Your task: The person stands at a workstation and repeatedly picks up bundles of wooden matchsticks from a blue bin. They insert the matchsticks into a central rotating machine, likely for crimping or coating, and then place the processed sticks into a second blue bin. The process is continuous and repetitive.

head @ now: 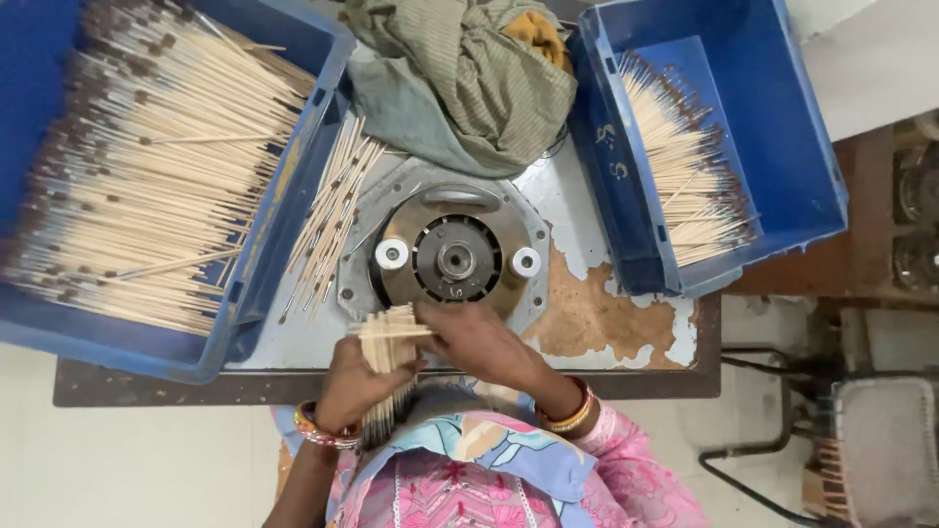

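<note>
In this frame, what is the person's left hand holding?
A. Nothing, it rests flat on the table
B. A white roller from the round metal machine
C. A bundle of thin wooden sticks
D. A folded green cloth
C: the left hand is closed around a bundle of thin wooden sticks at the table's near edge, while the right hand touches the top of the same bundle, in front of the round metal machine.
</note>
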